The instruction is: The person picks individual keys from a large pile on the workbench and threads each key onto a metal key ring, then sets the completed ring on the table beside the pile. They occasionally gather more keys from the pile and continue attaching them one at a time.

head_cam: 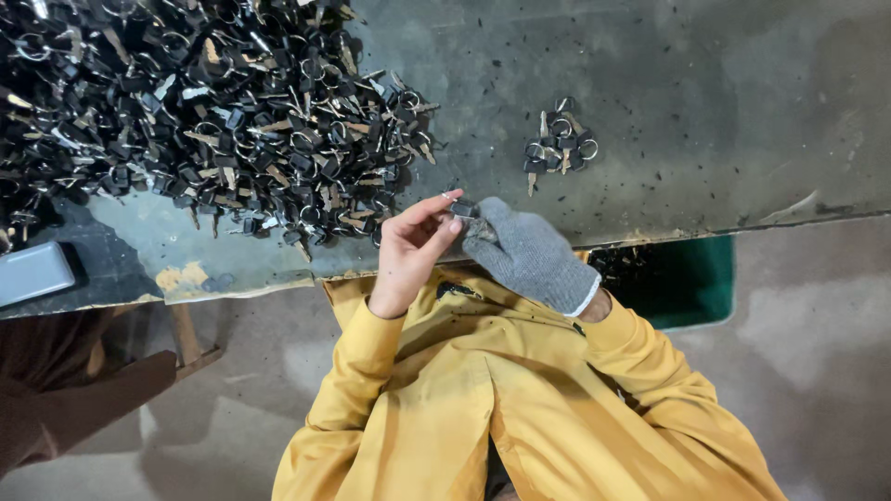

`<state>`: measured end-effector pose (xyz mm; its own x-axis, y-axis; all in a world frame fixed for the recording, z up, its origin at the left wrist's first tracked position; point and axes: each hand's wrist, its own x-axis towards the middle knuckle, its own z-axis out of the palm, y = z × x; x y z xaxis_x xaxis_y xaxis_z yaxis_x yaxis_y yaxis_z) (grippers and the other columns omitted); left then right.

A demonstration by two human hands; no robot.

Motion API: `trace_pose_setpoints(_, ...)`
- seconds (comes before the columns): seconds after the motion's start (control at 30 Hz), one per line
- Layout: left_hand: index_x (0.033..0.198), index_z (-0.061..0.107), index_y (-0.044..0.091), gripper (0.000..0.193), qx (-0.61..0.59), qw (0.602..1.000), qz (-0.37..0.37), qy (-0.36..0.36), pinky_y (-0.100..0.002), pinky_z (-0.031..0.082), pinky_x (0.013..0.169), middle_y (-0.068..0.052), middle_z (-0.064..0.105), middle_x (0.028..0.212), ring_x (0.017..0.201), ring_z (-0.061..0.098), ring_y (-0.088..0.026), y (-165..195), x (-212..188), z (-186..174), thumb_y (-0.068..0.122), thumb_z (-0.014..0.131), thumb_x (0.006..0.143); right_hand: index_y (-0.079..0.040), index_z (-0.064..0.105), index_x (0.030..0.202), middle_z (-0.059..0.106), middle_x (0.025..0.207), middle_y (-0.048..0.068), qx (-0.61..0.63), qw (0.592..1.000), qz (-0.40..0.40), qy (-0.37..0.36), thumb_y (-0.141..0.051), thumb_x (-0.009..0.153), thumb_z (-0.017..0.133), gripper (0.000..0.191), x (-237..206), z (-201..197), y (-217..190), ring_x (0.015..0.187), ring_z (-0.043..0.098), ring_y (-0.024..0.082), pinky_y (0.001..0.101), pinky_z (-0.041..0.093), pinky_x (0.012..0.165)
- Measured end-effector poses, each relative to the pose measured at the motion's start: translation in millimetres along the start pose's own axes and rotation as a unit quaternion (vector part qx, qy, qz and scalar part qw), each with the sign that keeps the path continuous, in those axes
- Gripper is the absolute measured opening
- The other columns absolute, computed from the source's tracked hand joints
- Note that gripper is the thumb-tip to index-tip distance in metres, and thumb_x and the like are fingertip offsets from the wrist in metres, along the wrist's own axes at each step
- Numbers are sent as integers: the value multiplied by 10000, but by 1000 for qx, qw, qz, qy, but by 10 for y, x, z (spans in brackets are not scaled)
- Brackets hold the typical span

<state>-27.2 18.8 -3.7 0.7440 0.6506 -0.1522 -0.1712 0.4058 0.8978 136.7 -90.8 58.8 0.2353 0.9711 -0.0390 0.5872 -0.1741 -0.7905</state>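
My left hand (pixel 408 249) is bare and my right hand (pixel 527 255) wears a grey knit glove. They meet at the near edge of the dark worktable (pixel 705 83). Between their fingertips is a small black-headed key (pixel 464 210), pinched by both hands; most of it is hidden by the fingers. A big heap of black-headed keys with metal rings (pixel 213 102) covers the table's left part, just beyond my left hand. A small separate cluster of keys (pixel 557 144) lies on the table above my right hand.
A green bin (pixel 691 278) with dark bits in it sits below the table edge at my right. A flat grey rectangular object (pixel 32 272) rests at the left edge. A brown shape (pixel 65 390) and a wooden leg (pixel 184 332) are at lower left. My yellow jacket fills the bottom.
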Motion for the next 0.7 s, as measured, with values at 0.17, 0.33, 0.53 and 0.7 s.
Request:
trace_pose_setpoints(0.17, 1341, 641, -8, 333, 7, 999, 47, 25, -193, 481, 907, 61, 630, 1034, 945, 552, -24, 20, 25, 96, 4, 667, 1009, -68, 589, 1107, 663, 917, 161, -83, 988, -76, 109, -314, 869, 746, 377, 74, -64, -54, 790, 678, 401, 448, 537, 644)
trace_pose_setpoints(0.33, 1318, 681, -12, 295, -39, 995, -88, 0, -208, 456, 764, 51, 643, 977, 852, 533, -33, -63, -83, 86, 40, 647, 1030, -128, 641, 964, 660, 823, 113, -147, 986, -51, 68, -399, 899, 817, 330, 70, -49, 47, 743, 682, 352, 435, 514, 623)
trace_pose_setpoints(0.53, 1335, 685, 26, 319, 27, 997, -60, 33, -226, 447, 722, 39, 638, 935, 808, 525, -50, -170, -141, 276, 32, 632, 1021, -106, 605, 1024, 651, 827, 101, 12, 994, -28, 109, -269, 877, 814, 303, -21, 16, 120, 725, 687, 331, 406, 539, 652)
trace_pose_setpoints(0.7, 1250, 666, 54, 363, 385, 909, 162, 5, -345, 537, 863, -112, 663, 1082, 978, 660, -278, 137, -352, 213, -47, 620, 904, -87, 607, 1118, 670, 929, 117, -87, 978, 38, 185, -165, 868, 809, 331, 36, -17, 82, 830, 713, 337, 407, 570, 724)
